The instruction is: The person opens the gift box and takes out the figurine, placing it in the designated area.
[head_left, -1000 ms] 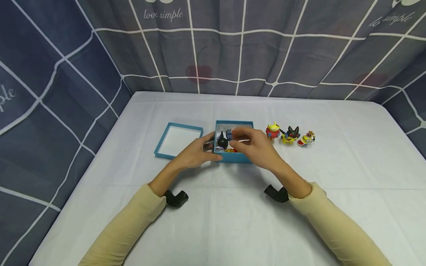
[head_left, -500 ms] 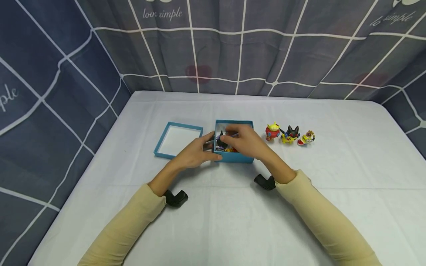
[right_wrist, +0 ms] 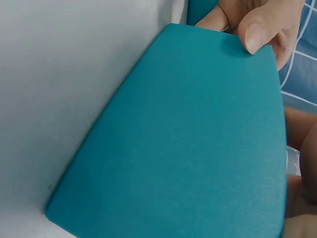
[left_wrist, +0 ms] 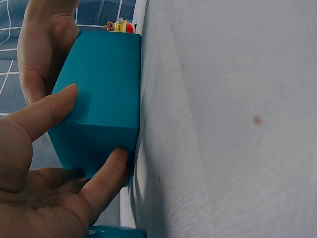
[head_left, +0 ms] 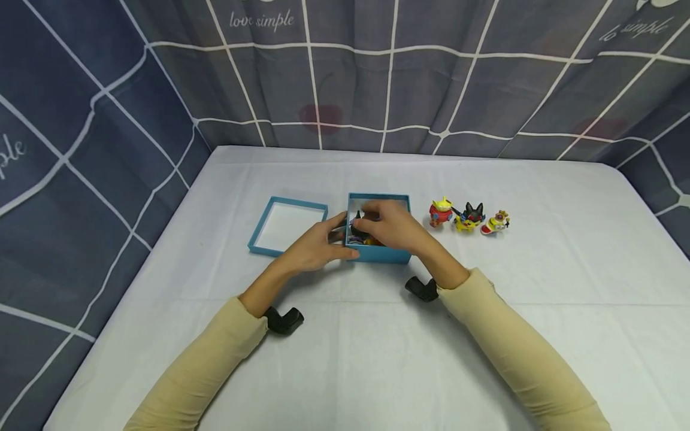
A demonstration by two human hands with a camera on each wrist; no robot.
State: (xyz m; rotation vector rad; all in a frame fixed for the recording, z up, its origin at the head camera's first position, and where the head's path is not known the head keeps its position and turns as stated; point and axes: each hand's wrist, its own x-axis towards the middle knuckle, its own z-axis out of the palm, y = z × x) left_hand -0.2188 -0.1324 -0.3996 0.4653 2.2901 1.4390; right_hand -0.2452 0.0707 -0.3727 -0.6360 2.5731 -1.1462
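A teal open-topped box (head_left: 383, 255) stands at the middle of the table with small toy figures inside. My left hand (head_left: 315, 245) holds its near left corner. In the left wrist view the left thumb lies on the front wall of the box (left_wrist: 106, 74), with the fingers (left_wrist: 110, 173) against the side wall. My right hand (head_left: 396, 224) reaches in over the rim, thumb and fingers bent, beside a dark toy figure (head_left: 358, 231) in the left part. I cannot tell if it grips a figure. The right wrist view shows mostly the front wall (right_wrist: 183, 134).
The teal-rimmed lid (head_left: 286, 224) lies inside-up left of the box. In a row to its right stand a red-and-yellow figure (head_left: 440, 213) and a yellow figure with black ears (head_left: 470, 216), and another small figure (head_left: 495, 222) leans there. Grid-patterned curtains (head_left: 356, 90) hang behind the table.
My right hand has moved left and deeper into the box; a blue piece seen by its fingers a second ago is hidden now. My left hand has stayed on the corner.
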